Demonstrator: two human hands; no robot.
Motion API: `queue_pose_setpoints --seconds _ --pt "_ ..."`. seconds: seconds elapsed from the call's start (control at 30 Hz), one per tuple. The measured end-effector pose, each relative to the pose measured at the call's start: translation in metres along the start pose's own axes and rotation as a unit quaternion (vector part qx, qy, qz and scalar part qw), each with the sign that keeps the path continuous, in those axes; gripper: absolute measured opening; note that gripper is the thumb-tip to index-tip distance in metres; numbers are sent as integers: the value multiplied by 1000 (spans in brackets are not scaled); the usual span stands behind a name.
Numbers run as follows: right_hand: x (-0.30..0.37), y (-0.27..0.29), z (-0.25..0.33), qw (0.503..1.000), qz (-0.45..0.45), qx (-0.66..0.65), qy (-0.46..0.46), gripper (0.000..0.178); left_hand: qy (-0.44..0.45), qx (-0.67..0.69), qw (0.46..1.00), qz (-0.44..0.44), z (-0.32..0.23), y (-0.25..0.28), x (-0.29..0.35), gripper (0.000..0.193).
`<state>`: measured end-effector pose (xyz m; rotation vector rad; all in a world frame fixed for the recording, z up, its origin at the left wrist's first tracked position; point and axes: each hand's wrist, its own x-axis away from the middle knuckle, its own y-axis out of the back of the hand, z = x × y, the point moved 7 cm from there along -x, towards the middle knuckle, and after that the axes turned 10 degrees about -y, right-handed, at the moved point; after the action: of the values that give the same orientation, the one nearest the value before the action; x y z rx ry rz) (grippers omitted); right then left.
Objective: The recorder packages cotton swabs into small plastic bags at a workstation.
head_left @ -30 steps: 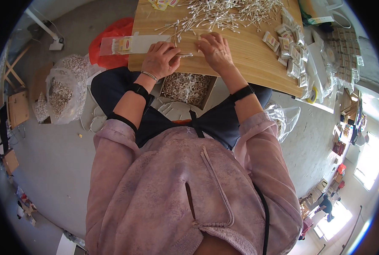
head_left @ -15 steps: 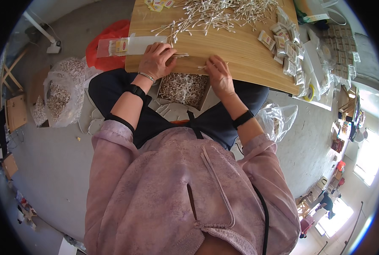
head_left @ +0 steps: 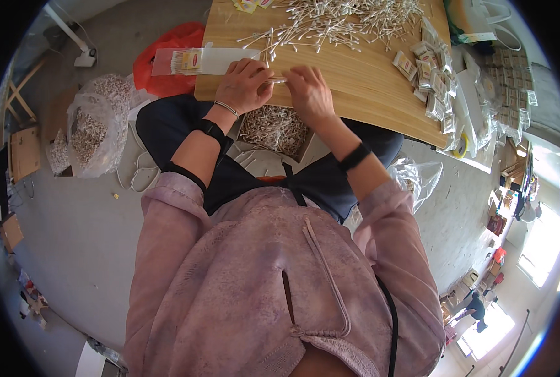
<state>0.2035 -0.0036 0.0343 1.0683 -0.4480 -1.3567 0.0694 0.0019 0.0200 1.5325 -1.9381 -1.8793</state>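
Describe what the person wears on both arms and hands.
Both hands are bare, no gloves. The left hand has a thin silver bracelet at the wrist and a black band just above it. The right hand has a black wristband on its forearm. Dusty-pink knit sleeves are pushed up over dark cuffs on both arms.

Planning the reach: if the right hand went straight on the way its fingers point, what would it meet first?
Likely the left hand: the right hand points left across the table, and both already meet over a few swabs.
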Motion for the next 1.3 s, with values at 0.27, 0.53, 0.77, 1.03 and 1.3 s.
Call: queue_pose_setpoints --seconds 0.27,0.53,0.77,1.03,1.3 --pt "-61 -46 -12 991 60 -10 -121 24 -9 9 1000 -15 -3 0 -2 25" --pt "-47 -16 -62 991 61 -56 -107 19 2 8 1000 -2 -2 1 -1 24" --pt "-37 3 -92 970 56 -110 -209 18 -6 1 1000 9 -2 1 -3 24" --pt "-46 -8 -29 972 10 119 -204 44 -6 -5 1000 6 -3 1 -3 25" --pt "-29 -14 -72 972 50 44 -224 29 -2 -5 1000 14 -3 -1 -2 24"
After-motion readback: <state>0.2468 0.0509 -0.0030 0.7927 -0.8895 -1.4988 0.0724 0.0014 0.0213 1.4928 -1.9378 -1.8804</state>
